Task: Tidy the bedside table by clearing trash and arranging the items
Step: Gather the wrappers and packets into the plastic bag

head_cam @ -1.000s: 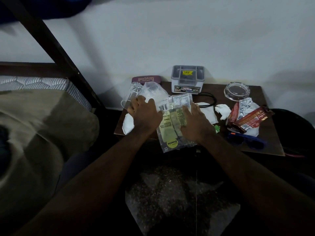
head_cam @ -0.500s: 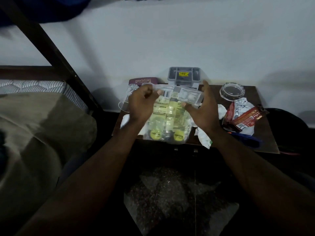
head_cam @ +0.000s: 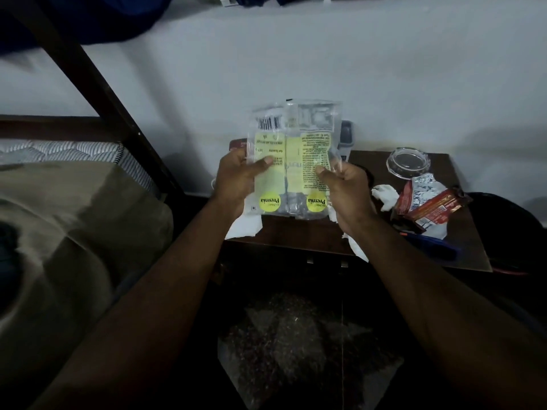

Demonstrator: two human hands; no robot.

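Head view, left hand [head_cam: 236,180], right hand [head_cam: 347,192] grasping plastic packet [head_cam: 296,143], grey box [head_cam: 347,136] half-hidden behind

Both forearms [head_cam: 165,294] are bare all the way to the frame edge, and the left hand [head_cam: 236,180] and right hand [head_cam: 347,196] are bare as well.

A dark slanted bed post [head_cam: 97,93] crosses the white wall [head_cam: 296,54]; left of the post lie a striped mattress [head_cam: 74,152] and olive blanket [head_cam: 74,232].
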